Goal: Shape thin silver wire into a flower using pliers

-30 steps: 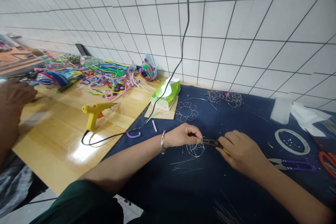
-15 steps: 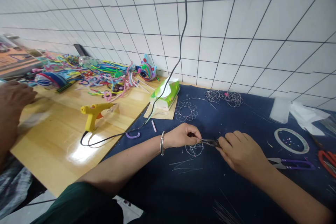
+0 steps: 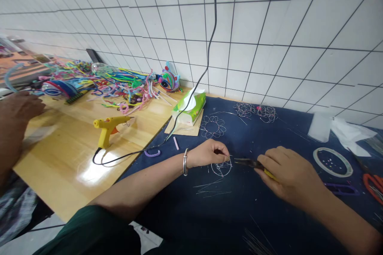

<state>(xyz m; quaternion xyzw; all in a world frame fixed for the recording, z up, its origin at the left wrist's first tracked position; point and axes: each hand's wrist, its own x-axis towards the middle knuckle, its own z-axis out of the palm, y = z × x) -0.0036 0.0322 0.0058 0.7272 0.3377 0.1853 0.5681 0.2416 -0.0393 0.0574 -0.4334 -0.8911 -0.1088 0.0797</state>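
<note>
My left hand (image 3: 211, 154) pinches the upper edge of a small round wire frame (image 3: 222, 169) above the dark blue cloth. My right hand (image 3: 281, 171) is wrapped round the yellow-handled pliers (image 3: 248, 162), whose jaws point left and sit just right of the wire, apart from it. Below the wire frame, several loose straight wires (image 3: 212, 189) lie on the cloth. A flower-shaped wire ring (image 3: 213, 127) rests beyond my left hand, and tangled wire shapes (image 3: 266, 113) lie farther back.
On the wooden table stand a yellow glue gun (image 3: 109, 127) and a heap of colourful pipe cleaners (image 3: 128, 87); another person's hand (image 3: 20, 111) is at far left. A green tissue pack (image 3: 191, 107) sits centrally. At right are a tape ring (image 3: 332, 162), purple snips (image 3: 342, 189) and orange-handled scissors (image 3: 374, 187).
My right hand and the pliers have moved right, away from the wire frame that they were touching. My left hand keeps its pinch in nearly the same place.
</note>
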